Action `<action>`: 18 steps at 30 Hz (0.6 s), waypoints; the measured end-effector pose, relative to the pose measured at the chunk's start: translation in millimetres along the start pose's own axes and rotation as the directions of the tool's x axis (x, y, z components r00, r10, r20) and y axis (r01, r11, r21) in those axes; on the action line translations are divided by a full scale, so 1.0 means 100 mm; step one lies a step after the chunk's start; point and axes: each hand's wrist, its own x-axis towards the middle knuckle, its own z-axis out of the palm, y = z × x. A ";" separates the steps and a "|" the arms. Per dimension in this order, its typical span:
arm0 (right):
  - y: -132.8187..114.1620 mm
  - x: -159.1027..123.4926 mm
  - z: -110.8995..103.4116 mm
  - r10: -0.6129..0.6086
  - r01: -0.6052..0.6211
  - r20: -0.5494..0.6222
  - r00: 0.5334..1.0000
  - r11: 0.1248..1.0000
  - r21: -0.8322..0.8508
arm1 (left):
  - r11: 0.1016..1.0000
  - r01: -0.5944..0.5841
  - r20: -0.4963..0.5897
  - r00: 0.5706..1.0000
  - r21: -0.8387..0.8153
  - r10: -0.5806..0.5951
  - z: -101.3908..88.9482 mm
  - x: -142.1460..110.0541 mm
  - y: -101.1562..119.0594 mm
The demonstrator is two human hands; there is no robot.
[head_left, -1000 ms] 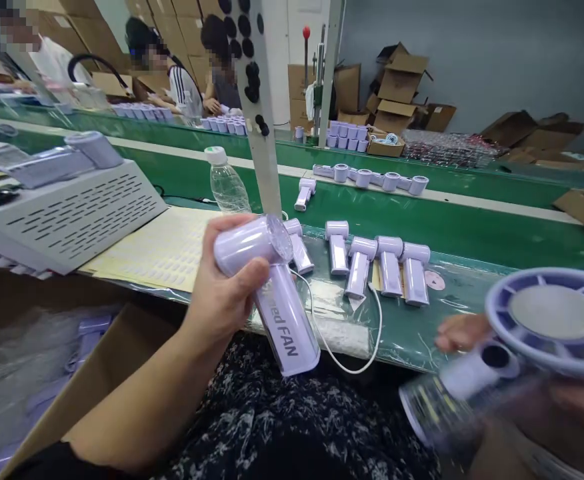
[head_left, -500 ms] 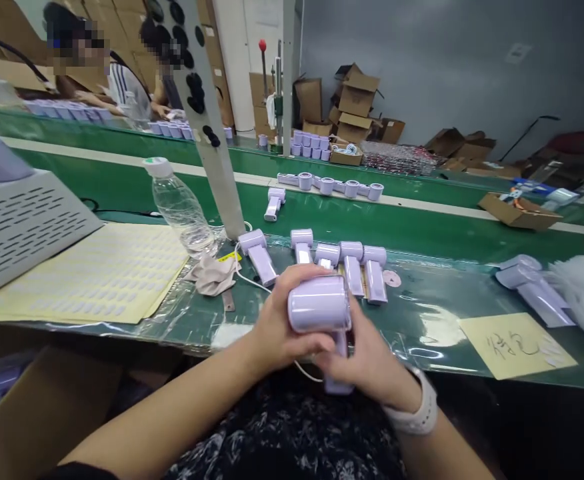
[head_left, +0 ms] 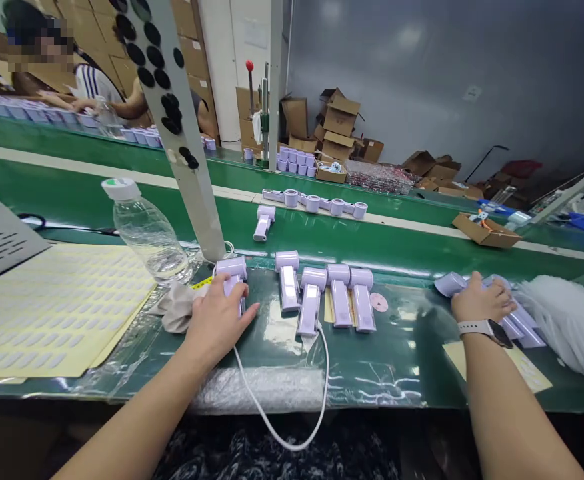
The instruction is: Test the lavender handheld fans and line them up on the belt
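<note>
My left hand [head_left: 225, 317] reaches over a lilac handheld fan [head_left: 232, 267] shaped like a small hair dryer. Its fingers lie across the handle and the thumb sticks out, apart. At the far right, my right hand [head_left: 485, 300] is closed over another lilac fan [head_left: 449, 285], partly hiding it; a similar fan's handle [head_left: 525, 325] lies alongside. Several more fans, among them a fan [head_left: 310, 303] with a white cable [head_left: 292, 445] at its lower end, lie in a row between my hands.
A water bottle [head_left: 147, 233] and a crumpled cloth [head_left: 175, 308] stand left, beside yellow sticker sheets [head_left: 72, 313]. A metal post [head_left: 192, 180] rises behind. A plastic bag [head_left: 567, 327] lies right. Beyond are a green conveyor belt [head_left: 402, 250] and a person's arms [head_left: 92, 103].
My hands have parted. The fan they held together is gone from the middle; a second one now lies at the right under my right hand. My left hand has moved to the leftmost fan.
</note>
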 end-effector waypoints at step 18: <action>-4.27 -0.55 -0.74 -0.880 0.671 0.265 0.395 0.473 0.571 | -0.398 0.198 0.238 0.970 -0.896 -0.052 -0.07 -0.11 -0.27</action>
